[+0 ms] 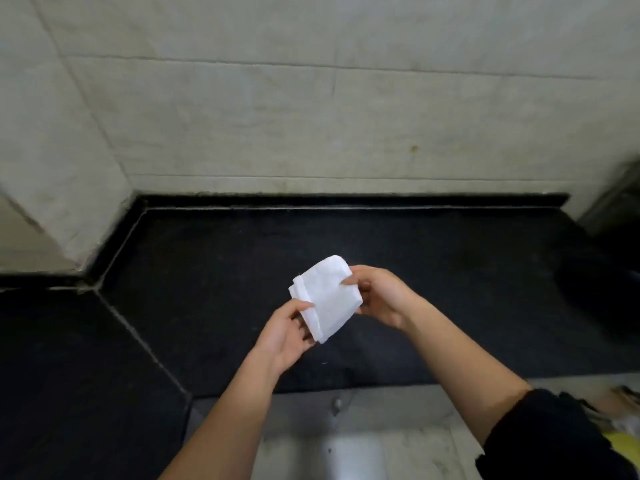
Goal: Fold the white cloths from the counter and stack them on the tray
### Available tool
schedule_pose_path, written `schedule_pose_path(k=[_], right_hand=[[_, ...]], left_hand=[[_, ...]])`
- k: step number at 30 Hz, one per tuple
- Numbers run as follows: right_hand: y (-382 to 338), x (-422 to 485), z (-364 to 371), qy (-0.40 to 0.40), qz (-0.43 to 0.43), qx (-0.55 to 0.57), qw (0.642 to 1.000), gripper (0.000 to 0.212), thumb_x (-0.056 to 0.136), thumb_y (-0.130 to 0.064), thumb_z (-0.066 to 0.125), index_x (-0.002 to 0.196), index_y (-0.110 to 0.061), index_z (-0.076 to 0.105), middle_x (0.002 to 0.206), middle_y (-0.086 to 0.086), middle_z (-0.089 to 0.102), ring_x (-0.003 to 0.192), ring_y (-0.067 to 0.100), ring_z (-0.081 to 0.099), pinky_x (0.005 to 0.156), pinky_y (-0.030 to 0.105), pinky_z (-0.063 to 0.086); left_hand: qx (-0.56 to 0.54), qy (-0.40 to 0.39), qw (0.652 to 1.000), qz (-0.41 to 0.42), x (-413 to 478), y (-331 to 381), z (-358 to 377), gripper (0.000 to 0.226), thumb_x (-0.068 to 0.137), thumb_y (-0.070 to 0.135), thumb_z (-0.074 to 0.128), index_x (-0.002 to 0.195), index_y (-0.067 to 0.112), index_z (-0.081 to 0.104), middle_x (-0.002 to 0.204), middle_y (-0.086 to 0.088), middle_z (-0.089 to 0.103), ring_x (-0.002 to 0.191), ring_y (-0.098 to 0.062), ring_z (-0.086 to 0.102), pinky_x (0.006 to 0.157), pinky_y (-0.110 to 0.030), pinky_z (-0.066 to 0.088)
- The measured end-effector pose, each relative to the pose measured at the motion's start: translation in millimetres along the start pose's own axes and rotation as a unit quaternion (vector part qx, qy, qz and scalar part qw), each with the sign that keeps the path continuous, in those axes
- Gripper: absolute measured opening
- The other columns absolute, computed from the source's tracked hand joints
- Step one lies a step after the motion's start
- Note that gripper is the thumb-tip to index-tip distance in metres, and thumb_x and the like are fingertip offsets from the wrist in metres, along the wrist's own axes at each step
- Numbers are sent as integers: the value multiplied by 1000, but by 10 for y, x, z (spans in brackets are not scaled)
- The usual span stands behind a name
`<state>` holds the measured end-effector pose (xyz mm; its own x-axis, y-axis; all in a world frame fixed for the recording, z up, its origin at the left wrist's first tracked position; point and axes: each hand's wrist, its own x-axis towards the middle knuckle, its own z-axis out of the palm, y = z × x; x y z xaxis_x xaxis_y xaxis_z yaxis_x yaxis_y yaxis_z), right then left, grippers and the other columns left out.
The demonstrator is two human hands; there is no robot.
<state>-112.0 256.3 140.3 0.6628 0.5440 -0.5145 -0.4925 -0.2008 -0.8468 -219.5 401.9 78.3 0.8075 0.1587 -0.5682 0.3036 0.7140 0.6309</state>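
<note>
Head view: both hands [284, 330] [382, 296] pinch folded cloth [328, 296]

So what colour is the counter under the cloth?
Black, slightly speckled counter, best seen in the head view, below the white cloth.

1. The cloth [327, 297] hides most of the fingers of the right hand [379, 296], which pinches it; only the thumb shows on its front.
2. The left hand [284, 336] grips the lower edge; its fingertips are partly hidden beneath.
3. A dark object [602, 289] on the counter [207, 271] is blurred and cut off by the right edge. Its kind cannot be told.
4. A grey object [620, 195] above it is likewise blurred and cut off.
5. The black sleeve [554, 441] runs out of the picture at the bottom edge.
6. The items [623, 407] at the lower right are too blurred to identify.
</note>
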Motion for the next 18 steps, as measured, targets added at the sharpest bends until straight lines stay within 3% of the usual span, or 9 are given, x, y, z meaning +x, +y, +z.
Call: schedule_pose_path(k=[5, 12, 18], right_hand=[[50, -574, -1405, 106, -34, 9, 994, 24, 80, -8, 61, 101, -14, 72, 83, 4, 67, 74, 18, 61, 64, 27, 52], [131, -1187, -3159, 198, -26, 39, 979, 28, 79, -7, 64, 106, -14, 71, 91, 8, 65, 79, 21, 58, 67, 30, 50], [-132, -1648, -4435, 251, -67, 71, 963, 16, 81, -6, 65, 93, -14, 72, 75, 4, 63, 66, 16, 56, 58, 26, 50]], left_hand=[[98, -79, 992, -26, 325, -448, 1159, 30, 86, 7, 56, 116, 7, 60, 108, -12, 68, 97, -26, 66, 80, -38, 55], [180, -148, 972, -28, 725, -1123, 2749, 38, 82, 3, 66, 119, 10, 63, 116, -11, 70, 105, -26, 67, 79, -36, 56], [232, -176, 956, -19, 969, -1544, 4153, 30, 84, 0, 65, 111, 10, 67, 105, -7, 73, 95, -21, 69, 77, -32, 57]])
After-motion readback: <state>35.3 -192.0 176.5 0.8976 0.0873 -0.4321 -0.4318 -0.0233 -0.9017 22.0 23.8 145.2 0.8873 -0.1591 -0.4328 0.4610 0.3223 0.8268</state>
